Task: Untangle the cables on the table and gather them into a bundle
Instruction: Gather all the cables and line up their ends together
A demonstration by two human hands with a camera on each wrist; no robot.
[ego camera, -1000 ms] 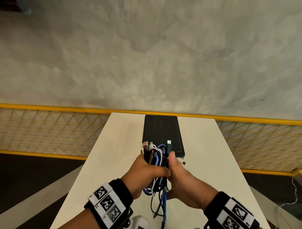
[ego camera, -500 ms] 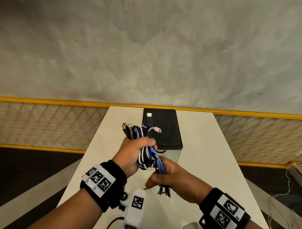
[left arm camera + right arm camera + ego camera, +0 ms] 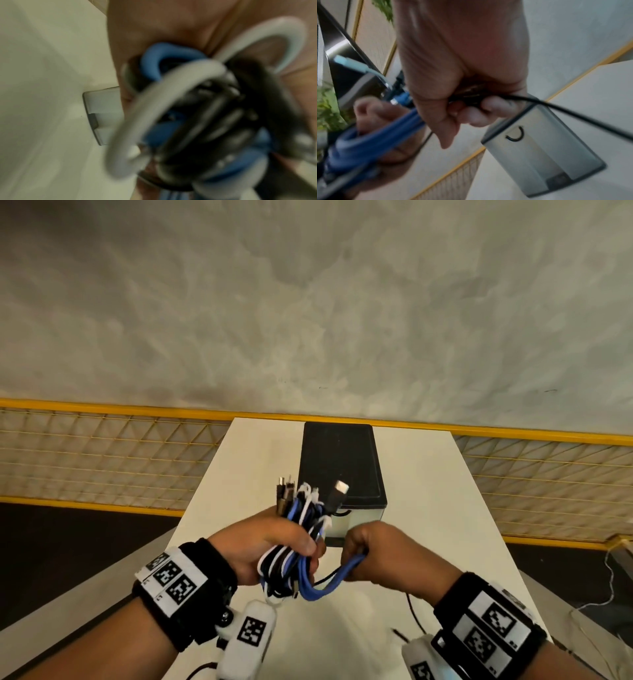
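Note:
My left hand (image 3: 274, 542) grips a bundle of blue, white and black cables (image 3: 301, 518) above the white table (image 3: 428, 508), the plug ends sticking up past the fist. From the bundle's lower end a blue cable loop (image 3: 329, 580) runs right into my right hand (image 3: 373, 553), which is curled round it. In the right wrist view that right hand (image 3: 467, 105) also pinches a thin black cable (image 3: 573, 113) along with the blue cable loop (image 3: 376, 136). The left wrist view shows the bundle (image 3: 205, 115) blurred, close against the palm.
A black-topped metal box (image 3: 339, 467) stands on the table just behind the hands, its grey side (image 3: 539, 152) near my right fingers. A yellow mesh fence (image 3: 102, 457) runs behind the table, below a grey wall. A thin black cable (image 3: 412, 611) trails on the table.
The bundle stayed in my left hand and rose clear of the box. My right hand moved away to the right, drawing the blue loop out sideways from the bundle's lower end.

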